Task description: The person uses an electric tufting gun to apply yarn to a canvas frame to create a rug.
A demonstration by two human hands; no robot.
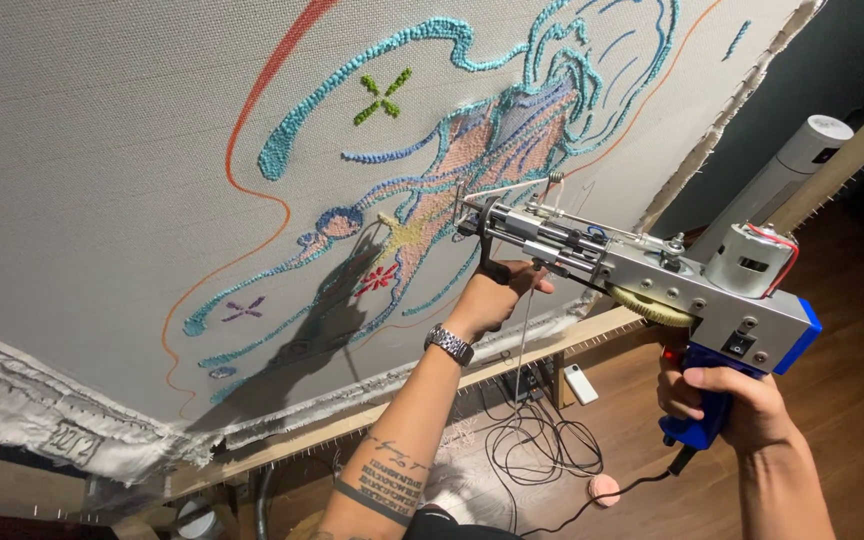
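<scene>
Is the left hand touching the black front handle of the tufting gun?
Touching. The head view shows the left hand wrapped around the black front handle of the tufting gun, fingers closed on it with no gap.

Bare forearms, no sleeves; a silver metal watch [449, 345] on the left wrist, dark banded tattoos [384, 480] lower down that forearm

A rug-tufting workshop: stretched cloth [102, 150] on a wooden frame [372, 415].
</scene>
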